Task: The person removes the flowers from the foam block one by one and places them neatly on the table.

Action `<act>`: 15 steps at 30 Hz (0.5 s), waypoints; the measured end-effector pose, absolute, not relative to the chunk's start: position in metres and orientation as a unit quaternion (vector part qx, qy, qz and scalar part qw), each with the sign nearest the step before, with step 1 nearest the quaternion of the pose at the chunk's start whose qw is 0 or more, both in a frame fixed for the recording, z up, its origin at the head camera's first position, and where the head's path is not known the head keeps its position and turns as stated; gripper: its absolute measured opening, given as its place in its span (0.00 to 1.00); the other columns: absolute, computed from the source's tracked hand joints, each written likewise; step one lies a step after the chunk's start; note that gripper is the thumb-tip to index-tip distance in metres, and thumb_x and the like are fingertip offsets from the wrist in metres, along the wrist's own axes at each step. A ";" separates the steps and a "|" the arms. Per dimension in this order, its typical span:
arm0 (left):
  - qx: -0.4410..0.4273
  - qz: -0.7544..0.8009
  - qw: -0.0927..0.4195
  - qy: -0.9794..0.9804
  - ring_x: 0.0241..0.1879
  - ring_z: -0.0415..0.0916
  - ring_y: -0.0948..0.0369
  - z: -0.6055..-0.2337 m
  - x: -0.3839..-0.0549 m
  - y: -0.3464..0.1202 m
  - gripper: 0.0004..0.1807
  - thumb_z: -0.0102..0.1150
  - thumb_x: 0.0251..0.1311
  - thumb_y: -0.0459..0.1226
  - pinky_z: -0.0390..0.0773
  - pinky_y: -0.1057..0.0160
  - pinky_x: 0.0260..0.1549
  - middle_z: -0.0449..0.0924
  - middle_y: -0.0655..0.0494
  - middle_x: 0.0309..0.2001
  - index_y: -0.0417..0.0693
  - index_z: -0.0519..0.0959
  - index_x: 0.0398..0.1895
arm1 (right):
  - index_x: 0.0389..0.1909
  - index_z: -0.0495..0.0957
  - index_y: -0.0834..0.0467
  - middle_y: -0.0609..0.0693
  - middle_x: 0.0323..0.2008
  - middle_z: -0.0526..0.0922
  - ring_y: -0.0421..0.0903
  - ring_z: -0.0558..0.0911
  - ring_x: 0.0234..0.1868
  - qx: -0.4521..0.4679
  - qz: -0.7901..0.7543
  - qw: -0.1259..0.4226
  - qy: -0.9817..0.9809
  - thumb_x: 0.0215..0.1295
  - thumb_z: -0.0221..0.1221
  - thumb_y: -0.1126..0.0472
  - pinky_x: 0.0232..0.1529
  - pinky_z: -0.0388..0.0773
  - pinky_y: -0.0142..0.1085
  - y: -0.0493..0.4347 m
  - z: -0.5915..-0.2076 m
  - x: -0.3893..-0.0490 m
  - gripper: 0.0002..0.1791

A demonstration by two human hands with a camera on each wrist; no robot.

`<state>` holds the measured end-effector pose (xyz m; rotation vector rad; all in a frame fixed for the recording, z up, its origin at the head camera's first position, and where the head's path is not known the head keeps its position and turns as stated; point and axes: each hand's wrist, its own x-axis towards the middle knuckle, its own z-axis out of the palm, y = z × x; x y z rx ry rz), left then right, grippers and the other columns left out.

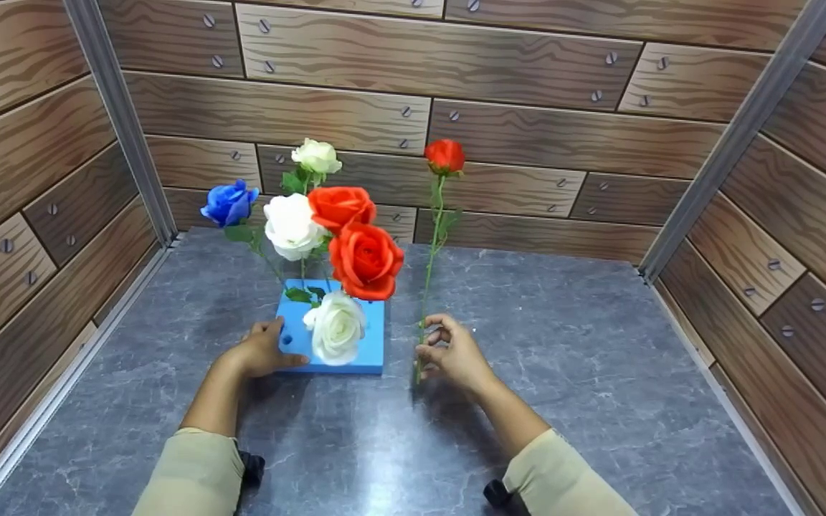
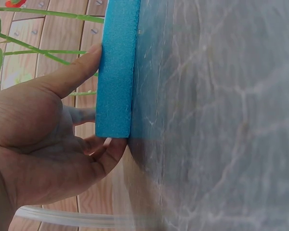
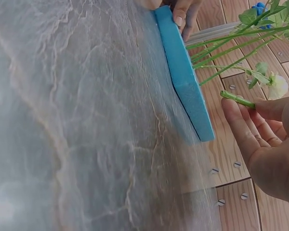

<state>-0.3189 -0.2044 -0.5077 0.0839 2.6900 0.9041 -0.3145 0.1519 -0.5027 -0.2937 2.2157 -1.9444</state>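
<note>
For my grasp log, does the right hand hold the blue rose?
No, the right hand holds a red rose by its stem.

Three walls of printed wood planks enclose the desk: a back wall (image 1: pixel 355 118), a left wall (image 1: pixel 26 215) and a right wall (image 1: pixel 807 208). Brown tones vary from plank to plank, with dark wavy grain and slotted screw heads near the ends. Grey metal posts, the left post (image 1: pixel 125 118) and the right post (image 1: pixel 739 136), stand in the corners. The desk (image 1: pixel 563 330) is grey with pale marble veining, and a whitish glare (image 1: pixel 384 444) shines on its near part.
</note>
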 end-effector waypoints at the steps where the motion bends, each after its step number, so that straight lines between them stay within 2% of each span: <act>1: 0.030 0.314 0.149 0.937 0.74 0.48 0.27 -0.507 -0.319 -0.204 0.62 0.69 0.56 0.59 0.56 0.32 0.71 0.47 0.24 0.74 0.35 0.44 0.80 | 0.58 0.69 0.63 0.51 0.33 0.75 0.46 0.85 0.28 -0.098 -0.656 0.093 0.743 0.63 0.61 0.77 0.33 0.87 0.51 0.152 -0.503 -0.314 0.23; 15: 0.031 0.327 0.153 0.932 0.74 0.49 0.28 -0.507 -0.318 -0.204 0.64 0.69 0.56 0.59 0.56 0.34 0.72 0.47 0.23 0.74 0.34 0.42 0.80 | 0.60 0.67 0.66 0.50 0.33 0.75 0.46 0.85 0.29 -0.097 -0.665 0.148 0.726 0.64 0.62 0.75 0.32 0.87 0.48 0.158 -0.511 -0.309 0.25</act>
